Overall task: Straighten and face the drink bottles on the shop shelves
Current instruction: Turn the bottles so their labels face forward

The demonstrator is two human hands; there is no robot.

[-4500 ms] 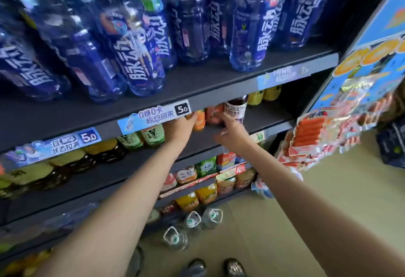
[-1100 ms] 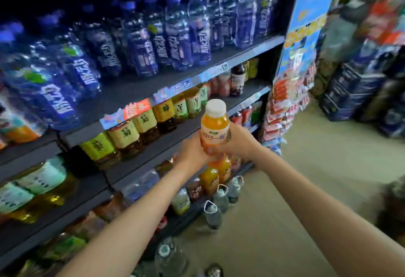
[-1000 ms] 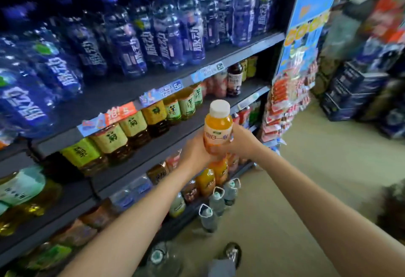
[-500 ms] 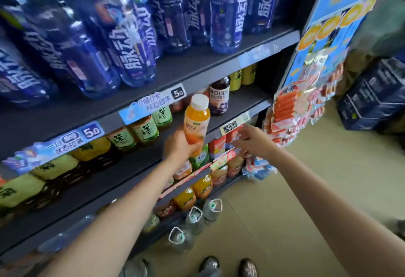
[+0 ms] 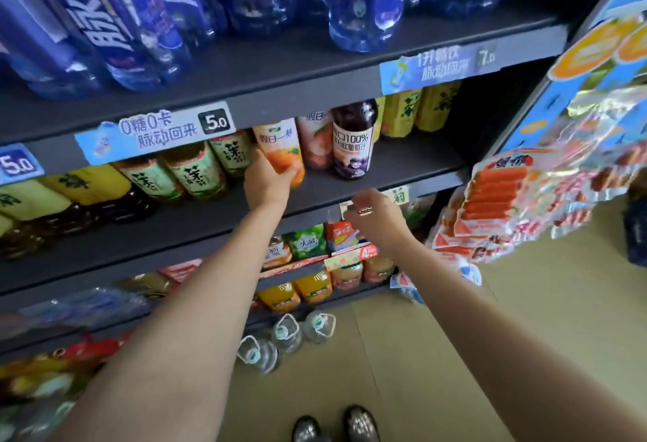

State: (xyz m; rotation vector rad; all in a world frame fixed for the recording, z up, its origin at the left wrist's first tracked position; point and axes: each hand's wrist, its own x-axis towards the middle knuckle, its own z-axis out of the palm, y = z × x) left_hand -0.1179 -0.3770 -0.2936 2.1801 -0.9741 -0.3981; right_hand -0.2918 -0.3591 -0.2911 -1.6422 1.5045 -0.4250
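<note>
The orange juice bottle now stands on the second shelf at frame centre — left hand grip still curled round it — right hand loosely spread, holding nothing.

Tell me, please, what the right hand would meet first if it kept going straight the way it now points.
Probably the front edge of the second shelf, just ahead of the right hand. The dark grape juice bottle stands beyond and above it; depth is hard to judge from this view.
</note>
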